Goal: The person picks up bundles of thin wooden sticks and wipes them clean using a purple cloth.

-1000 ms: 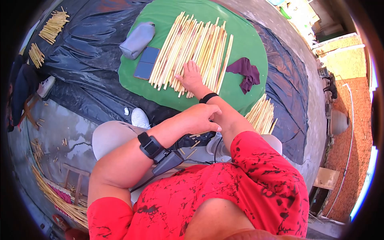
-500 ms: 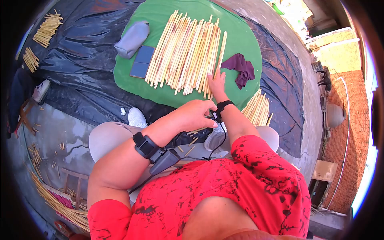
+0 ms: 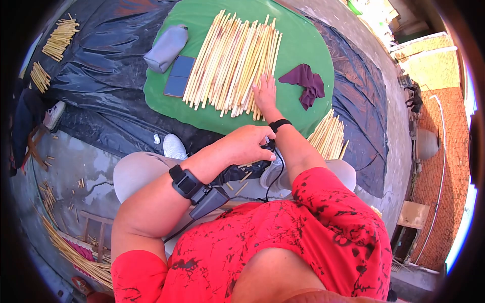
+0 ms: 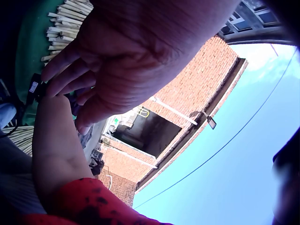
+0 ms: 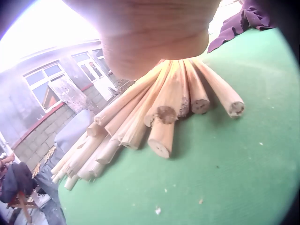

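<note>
Pale cut sticks (image 3: 235, 60) lie side by side in a broad layer on a round green surface (image 3: 202, 118). My right hand (image 3: 265, 96) rests with straight fingers against the layer's right edge, near the lower ends; the right wrist view shows the palm (image 5: 157, 37) over the sticks, whose cut ends (image 5: 166, 115) point at the camera. My left hand (image 3: 247, 145) hovers beside my right wrist, fingers loosely bent, holding nothing visible; in the left wrist view this hand (image 4: 122, 61) is in front of my right forearm (image 4: 61, 136).
A grey pouch (image 3: 166, 48) and a dark folding phone-like object (image 3: 179, 76) lie left of the sticks, a purple cloth (image 3: 305, 85) right. Another stick bundle (image 3: 329, 136) is at the lower right. Smaller piles (image 3: 60, 39) lie far left on black sheeting (image 3: 106, 86), near a person's shoe (image 3: 54, 115).
My right hand moved from atop the sticks to their right edge, then slightly left. The stick that stood apart on the right now lies against the others. My left hand barely moved.
</note>
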A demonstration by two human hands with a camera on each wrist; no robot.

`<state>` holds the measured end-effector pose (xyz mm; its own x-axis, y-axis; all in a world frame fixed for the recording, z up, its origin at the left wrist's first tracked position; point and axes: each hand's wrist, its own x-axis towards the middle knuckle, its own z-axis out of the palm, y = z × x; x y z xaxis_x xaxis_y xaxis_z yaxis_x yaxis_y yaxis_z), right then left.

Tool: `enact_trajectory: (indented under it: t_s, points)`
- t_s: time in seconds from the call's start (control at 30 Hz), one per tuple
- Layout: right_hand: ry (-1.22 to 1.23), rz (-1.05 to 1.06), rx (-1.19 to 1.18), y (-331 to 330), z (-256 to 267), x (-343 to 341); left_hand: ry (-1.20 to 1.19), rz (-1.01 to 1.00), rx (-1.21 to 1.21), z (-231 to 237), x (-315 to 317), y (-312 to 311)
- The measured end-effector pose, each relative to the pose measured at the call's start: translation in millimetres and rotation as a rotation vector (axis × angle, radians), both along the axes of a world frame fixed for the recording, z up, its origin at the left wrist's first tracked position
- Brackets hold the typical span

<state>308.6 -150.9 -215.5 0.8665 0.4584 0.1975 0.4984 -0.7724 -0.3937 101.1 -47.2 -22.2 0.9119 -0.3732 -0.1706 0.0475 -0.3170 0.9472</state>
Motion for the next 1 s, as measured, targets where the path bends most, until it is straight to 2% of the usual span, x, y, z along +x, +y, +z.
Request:
enact_trajectory:
  t_s: [0.17, 0.27, 0.33, 0.47, 0.6, 0.67, 0.73, 0.8, 0.83, 0.93, 1.0]
  points:
    - [0.006, 0.032, -0.026, 28.9, 22.6, -4.7, -0.027, 0.010, 0.037, -1.0, 1.1, 1.0]
    - [0.027, 0.098, -0.160, 39.4, 17.1, -4.6, -0.008, 0.015, 0.017, -2.1, 1.7, 0.3]
    - [-0.046, 0.035, -0.121, 42.8, 12.4, -6.1, -0.016, 0.019, 0.018, -1.3, 1.1, 0.9]
    - [-0.049, 0.056, -0.110, 36.0, -1.2, -7.2, -0.039, 0.027, 0.012, 2.2, -2.1, 3.3]
    - [-0.096, 0.008, -0.151, 44.2, 9.2, -18.6, -0.080, 0.030, 0.018, 0.8, -4.3, 5.3]
    - [-0.061, 0.105, -0.079, 55.8, 19.7, -25.3, -0.093, 0.041, 0.010, 1.2, -4.8, 6.6]
    - [-0.084, 0.167, -0.117, 67.4, 18.8, -33.3, -0.107, 0.052, 0.012, 1.0, -5.1, 8.8]
    - [-0.088, 0.360, -0.236, 73.7, 14.2, -41.0, -0.120, 0.063, 0.019, -0.4, -5.4, 10.7]
    - [-0.058, 0.343, -0.325, 76.5, 10.8, -42.6, -0.141, 0.073, 0.018, -1.4, -5.8, 10.1]
    - [-0.147, 0.366, -0.233, 73.9, 6.4, -42.1, -0.155, 0.082, 0.010, -2.1, -7.5, 10.4]
    - [-0.158, 0.369, -0.261, 71.7, 7.7, -42.0, -0.156, 0.075, -0.001, -1.0, -8.4, 10.7]
